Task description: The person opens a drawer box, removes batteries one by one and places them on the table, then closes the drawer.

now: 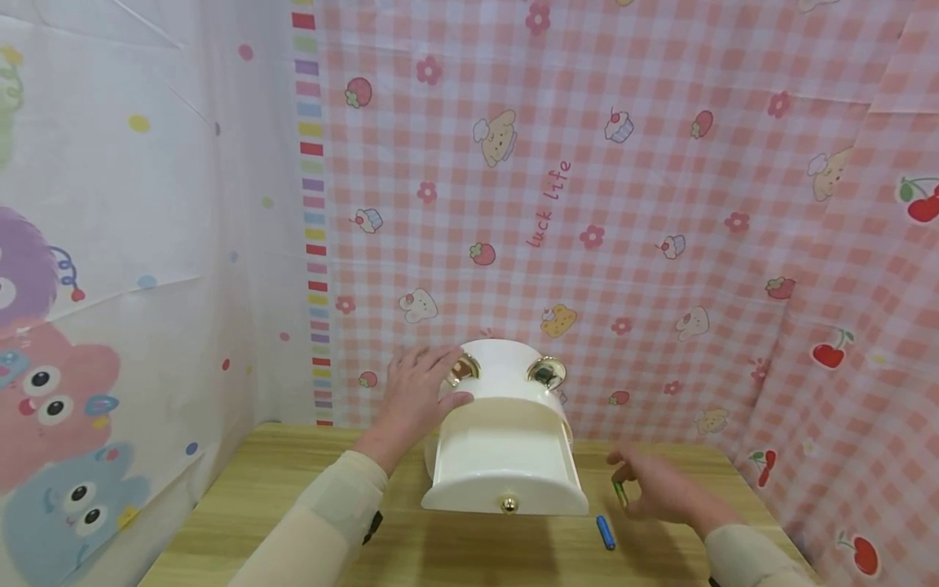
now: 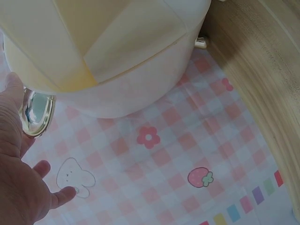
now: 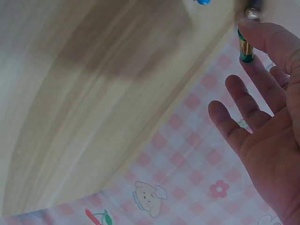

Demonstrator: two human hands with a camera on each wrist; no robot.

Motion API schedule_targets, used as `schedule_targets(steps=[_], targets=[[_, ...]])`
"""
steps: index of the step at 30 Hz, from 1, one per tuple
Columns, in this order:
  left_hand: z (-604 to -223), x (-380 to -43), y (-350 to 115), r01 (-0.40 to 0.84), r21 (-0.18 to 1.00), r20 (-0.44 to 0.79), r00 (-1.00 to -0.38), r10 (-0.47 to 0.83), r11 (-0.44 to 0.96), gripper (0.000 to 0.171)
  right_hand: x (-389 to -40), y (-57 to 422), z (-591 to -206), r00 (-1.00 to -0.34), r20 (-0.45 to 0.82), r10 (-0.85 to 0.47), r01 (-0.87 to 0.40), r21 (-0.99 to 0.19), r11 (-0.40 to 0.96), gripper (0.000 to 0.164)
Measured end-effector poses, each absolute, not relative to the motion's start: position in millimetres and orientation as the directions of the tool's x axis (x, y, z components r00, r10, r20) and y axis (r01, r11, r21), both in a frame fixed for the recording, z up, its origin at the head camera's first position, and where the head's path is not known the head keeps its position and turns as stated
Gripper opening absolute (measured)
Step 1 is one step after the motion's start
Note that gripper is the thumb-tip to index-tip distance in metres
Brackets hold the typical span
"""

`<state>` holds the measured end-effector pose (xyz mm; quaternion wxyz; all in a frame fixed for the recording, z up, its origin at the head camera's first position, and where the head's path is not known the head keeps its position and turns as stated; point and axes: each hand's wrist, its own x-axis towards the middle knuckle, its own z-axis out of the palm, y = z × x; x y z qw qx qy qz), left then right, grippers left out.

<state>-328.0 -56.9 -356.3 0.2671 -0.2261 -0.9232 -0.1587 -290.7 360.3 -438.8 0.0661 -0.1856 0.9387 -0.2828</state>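
Observation:
A white rounded storage box (image 1: pixel 506 371) with two gold ring-shaped fittings stands on the table. Its front drawer (image 1: pixel 506 493), with a gold knob, is pulled out. My left hand (image 1: pixel 421 395) rests on the box's upper left side beside one gold fitting (image 2: pixel 37 112), its fingers extended. Right of the drawer, my right hand (image 1: pixel 653 485) pinches a small green and gold battery (image 3: pixel 246 47) between thumb and index finger; the other fingers are spread. Below that hand, a blue battery (image 1: pixel 605 532) lies on the table, just right of the drawer front.
The wooden table (image 1: pixel 293 489) reaches back to a pink checked cloth (image 1: pixel 623 187) hung behind the box. A white printed cloth (image 1: pixel 147 285) hangs at the left, and more checked cloth (image 1: pixel 866 326) hangs at the right.

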Motion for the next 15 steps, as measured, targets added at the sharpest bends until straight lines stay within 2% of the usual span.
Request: schedule_targets(steps=[11, 15], targets=[[-356.7, -327.8, -56.8, 0.508, 0.175, 0.574, -0.748, 0.331, 0.843, 0.074, -284.1, 363.9, -467.2, -0.880, 0.047, -0.474, -0.431, -0.501, 0.751, 0.065], [-356.6, -327.3, -57.1, 0.514, 0.183, 0.573, -0.748, 0.334, 0.838, 0.074, -282.2, 364.9, -477.8, -0.876, 0.044, -0.481, -0.434, -0.508, 0.744, 0.066]])
